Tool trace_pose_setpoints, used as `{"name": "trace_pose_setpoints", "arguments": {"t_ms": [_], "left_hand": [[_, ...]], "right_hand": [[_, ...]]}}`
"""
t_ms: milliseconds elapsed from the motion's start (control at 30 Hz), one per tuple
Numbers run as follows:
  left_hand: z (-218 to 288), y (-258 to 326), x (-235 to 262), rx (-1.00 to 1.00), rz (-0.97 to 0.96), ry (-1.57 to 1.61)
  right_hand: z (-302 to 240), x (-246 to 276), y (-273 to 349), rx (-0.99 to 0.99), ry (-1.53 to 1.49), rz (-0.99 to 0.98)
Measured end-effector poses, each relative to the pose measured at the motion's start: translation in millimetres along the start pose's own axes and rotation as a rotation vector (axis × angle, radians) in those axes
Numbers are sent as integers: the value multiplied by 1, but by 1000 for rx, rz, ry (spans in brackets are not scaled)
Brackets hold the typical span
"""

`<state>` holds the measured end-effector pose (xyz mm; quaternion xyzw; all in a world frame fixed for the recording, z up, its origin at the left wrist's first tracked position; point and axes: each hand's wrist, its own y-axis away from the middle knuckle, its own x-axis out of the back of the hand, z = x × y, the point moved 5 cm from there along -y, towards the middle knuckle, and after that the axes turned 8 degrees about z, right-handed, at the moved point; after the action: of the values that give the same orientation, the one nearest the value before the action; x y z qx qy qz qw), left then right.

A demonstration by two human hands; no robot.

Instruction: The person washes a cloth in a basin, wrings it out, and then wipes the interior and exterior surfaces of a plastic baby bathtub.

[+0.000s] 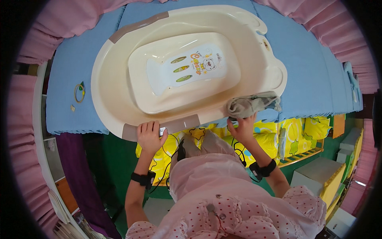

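Note:
A large cream baby bathtub (115,75) with brown grip patches lies across the blue-covered surface. Inside it is a white panel (159,79) printed with a bear and slotted with green openings. My left hand (149,137) has its fingers curled over the near rim, at the brown patch, with a small shiny spot by the thumb. To the right, my right hand (242,128) grips a crumpled grey-green cloth (248,105) from below. The cloth lies over the tub's near right rim and hides part of the fingertips.
On the blue cover (65,85), left of the tub, lies a yellow-green ring (79,93). Yellow patterned bedding (296,135) in a wooden frame sits below the near edge. Pink curtains (24,139) hang around, and a grey cabinet (314,175) stands at lower right.

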<state>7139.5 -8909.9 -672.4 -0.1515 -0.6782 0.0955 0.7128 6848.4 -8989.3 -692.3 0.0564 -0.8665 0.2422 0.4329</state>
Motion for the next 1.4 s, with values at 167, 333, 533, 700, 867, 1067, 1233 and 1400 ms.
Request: {"name": "trace_pose_setpoints", "arguments": {"t_ms": [167,333,533,700,867,1067,1233,1400], "left_hand": [[1,-4,-1,8,-42,4],[-4,8,-2,43,-58,31],[-16,8,21,204,315,435],[-50,23,48,469,513,386],[-83,57,38,493,124,-92],[-97,64,30,430,203,250],[-115,62,26,549,261,462],[-134,57,35,637,351,723]], "right_hand": [[-48,-31,-10,160,122,-226],[-103,-85,-2,404,226,-498],[-135,-96,-10,487,307,-325],[-133,-93,-14,548,353,-576],[-155,-79,-13,780,196,-123],[-212,-130,-15,883,-19,-141],[-256,-159,-22,862,26,-115],[-280,-162,-42,717,-110,-191]]}}
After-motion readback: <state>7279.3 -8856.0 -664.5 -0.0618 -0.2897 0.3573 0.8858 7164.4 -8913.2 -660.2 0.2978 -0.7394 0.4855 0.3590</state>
